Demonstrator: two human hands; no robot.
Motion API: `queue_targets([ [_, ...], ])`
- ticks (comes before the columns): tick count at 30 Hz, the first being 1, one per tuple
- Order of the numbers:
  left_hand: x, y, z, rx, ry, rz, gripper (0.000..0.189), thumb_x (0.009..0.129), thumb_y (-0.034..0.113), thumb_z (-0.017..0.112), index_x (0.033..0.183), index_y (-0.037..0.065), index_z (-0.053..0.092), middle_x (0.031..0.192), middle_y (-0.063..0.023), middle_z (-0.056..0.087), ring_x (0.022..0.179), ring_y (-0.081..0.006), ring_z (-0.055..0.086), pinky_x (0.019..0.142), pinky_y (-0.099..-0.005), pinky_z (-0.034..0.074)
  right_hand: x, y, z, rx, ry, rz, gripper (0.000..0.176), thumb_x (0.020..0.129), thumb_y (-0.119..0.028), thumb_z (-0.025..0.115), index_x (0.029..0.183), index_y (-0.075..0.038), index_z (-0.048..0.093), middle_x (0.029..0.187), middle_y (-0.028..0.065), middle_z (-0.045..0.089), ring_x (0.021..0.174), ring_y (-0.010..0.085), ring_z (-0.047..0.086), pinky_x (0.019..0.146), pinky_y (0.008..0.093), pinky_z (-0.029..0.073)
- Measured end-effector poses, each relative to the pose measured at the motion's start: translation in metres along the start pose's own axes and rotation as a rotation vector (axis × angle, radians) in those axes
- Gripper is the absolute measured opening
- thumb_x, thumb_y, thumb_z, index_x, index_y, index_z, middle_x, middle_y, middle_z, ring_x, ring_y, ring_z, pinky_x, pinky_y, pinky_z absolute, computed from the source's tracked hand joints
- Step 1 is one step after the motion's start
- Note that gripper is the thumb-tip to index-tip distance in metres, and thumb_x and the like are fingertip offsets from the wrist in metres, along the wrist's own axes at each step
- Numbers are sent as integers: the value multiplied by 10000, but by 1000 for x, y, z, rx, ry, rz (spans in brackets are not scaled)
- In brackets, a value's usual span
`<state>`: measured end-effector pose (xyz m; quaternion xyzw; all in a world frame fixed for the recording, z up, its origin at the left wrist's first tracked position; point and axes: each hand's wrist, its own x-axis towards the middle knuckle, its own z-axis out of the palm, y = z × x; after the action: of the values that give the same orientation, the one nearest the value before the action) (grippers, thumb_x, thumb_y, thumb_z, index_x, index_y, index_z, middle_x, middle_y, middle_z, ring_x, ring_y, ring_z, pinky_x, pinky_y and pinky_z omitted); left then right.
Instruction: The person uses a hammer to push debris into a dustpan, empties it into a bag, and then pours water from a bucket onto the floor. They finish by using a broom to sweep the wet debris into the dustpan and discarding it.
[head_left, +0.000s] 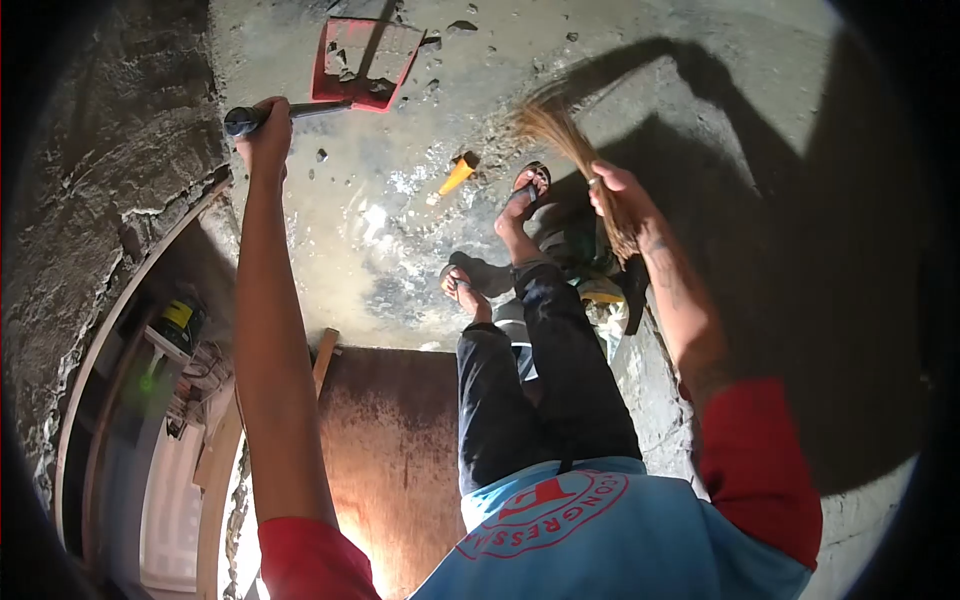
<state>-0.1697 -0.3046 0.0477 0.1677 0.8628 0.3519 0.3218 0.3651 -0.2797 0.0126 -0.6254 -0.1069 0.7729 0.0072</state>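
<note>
My left hand is wrapped round the black end of a long dustpan handle. The handle runs right to a red dustpan, which rests on the floor at the top with grey debris in it. In my right hand is a bundled straw hand broom, gripped round its middle. Its bristles fan out toward the upper left, close over gritty floor. Below and left of the bristles lies a yellow, wedge-like piece. Dark rubble bits are scattered around the dustpan.
My sandalled feet stand on the wet-looking concrete floor. A rough wall rises at left, above a recess holding a green-and-yellow container. A brown wooden board is below. Bags lie behind my right leg.
</note>
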Motion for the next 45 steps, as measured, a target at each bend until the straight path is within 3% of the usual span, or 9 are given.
queue_targets([
  [7, 30, -17, 6, 298, 91, -21, 284, 654, 307, 659, 875, 135, 706, 868, -93, 667, 848, -195, 630, 807, -322, 480, -75, 58, 47, 22, 40, 298, 234, 903, -374, 488, 1025, -175, 491, 611, 6, 447, 435, 114, 441, 380, 275, 396],
  [11, 20, -6, 5, 268, 107, -20, 292, 651, 332, 653, 840, 114, 695, 837, -89, 663, 801, -184, 631, 771, -313, 486, 7, 98, 52, -92, -224, -44, 286, 871, -364, 537, 906, -81, 515, 558, 21, 496, 456, 137, 509, 424, 277, 428],
  [18, 21, -22, -4, 263, 68, 37, 306, 660, 347, 632, 853, 119, 698, 786, -86, 654, 740, -182, 625, 716, -314, 495, -48, 38, 29, -86, 168, -45, 202, 920, -357, 466, 990, -169, 494, 527, 35, 459, 383, 163, 480, 359, 315, 413],
  [21, 26, -15, 2, 273, 47, -7, 310, 663, 352, 627, 857, 120, 698, 794, -98, 655, 757, -194, 630, 721, -316, 496, -67, 83, 53, 100, 54, 321, 189, 912, -367, 472, 997, -199, 478, 578, 32, 453, 410, 185, 451, 363, 338, 386],
  [30, -5, 23, -3, 32, -78, -15, 156, 782, 161, 644, 853, 22, 649, 802, -53, 591, 673, -118, 577, 590, -217, 508, 0, 23, 9, 61, 142, -126, 207, 902, -294, 520, 963, -96, 519, 575, 30, 479, 405, 142, 478, 376, 285, 420],
  [31, -9, 23, 0, -5, -24, 8, 111, 734, 175, 609, 741, 77, 660, 581, -2, 562, 507, -73, 501, 498, -220, 395, -19, 28, 10, 85, 174, -101, 214, 901, -330, 523, 1005, -143, 518, 571, 28, 468, 389, 145, 463, 366, 285, 415],
  [36, -8, 28, 9, 25, -12, 12, 107, 723, 162, 619, 758, 70, 660, 572, -3, 554, 505, -74, 509, 487, -223, 398, -70, 80, 54, 134, 158, 198, 264, 891, -368, 522, 1098, -206, 496, 595, 37, 465, 408, 162, 462, 353, 313, 390],
  [40, -4, 28, 8, -20, -18, 41, 119, 726, 152, 633, 776, 47, 660, 609, -26, 576, 516, -86, 524, 480, -210, 419, 4, 120, 65, -134, -88, 159, 217, 888, -306, 516, 984, -111, 523, 612, 19, 474, 432, 125, 477, 368, 266, 388],
  [45, -12, 30, 4, -69, 0, 0, 133, 740, 142, 645, 785, 18, 652, 684, -52, 588, 550, -103, 544, 512, -209, 474, -24, 117, 43, -27, 178, -36, 201, 902, -279, 514, 984, -100, 554, 573, 25, 461, 425, 127, 482, 380, 282, 422],
])
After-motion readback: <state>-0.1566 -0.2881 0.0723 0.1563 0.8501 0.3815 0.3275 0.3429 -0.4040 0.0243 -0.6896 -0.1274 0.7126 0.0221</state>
